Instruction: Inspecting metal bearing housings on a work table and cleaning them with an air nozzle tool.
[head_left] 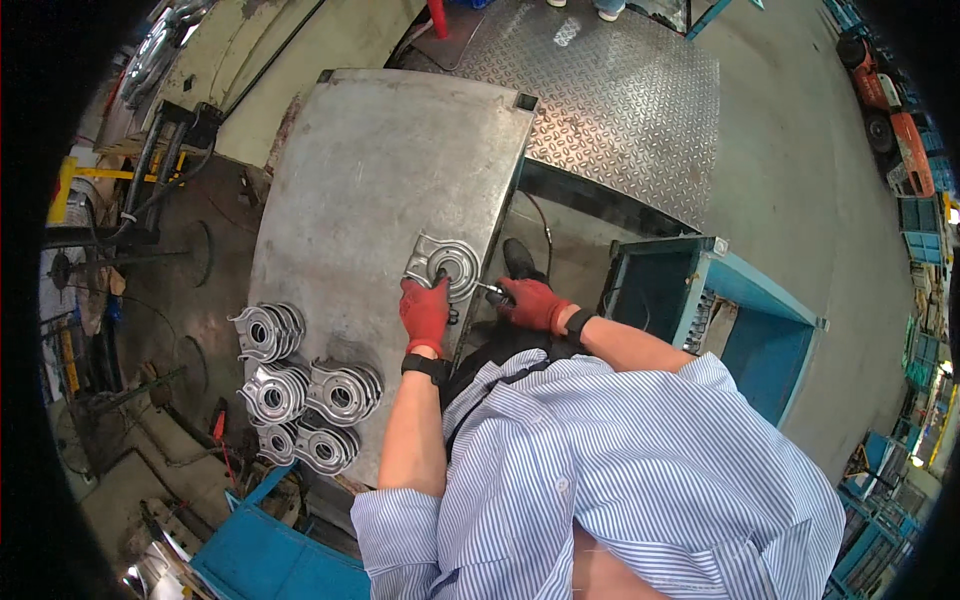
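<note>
Atop the grey steel table (360,170), I'd have the red-gloved left hand (425,314), grasping the silver ring-shaped stamping (450,257) mid-frame, steady it while the red-gloved right hand (534,304), clenched round a slim metallic tool (488,287), works gently.

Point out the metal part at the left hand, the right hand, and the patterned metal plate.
Metal part (458,261), head view: its ringed face.
Right hand (533,304), head view: the red glove's back.
Patterned metal plate (625,115), head view: its bare surface.
</note>
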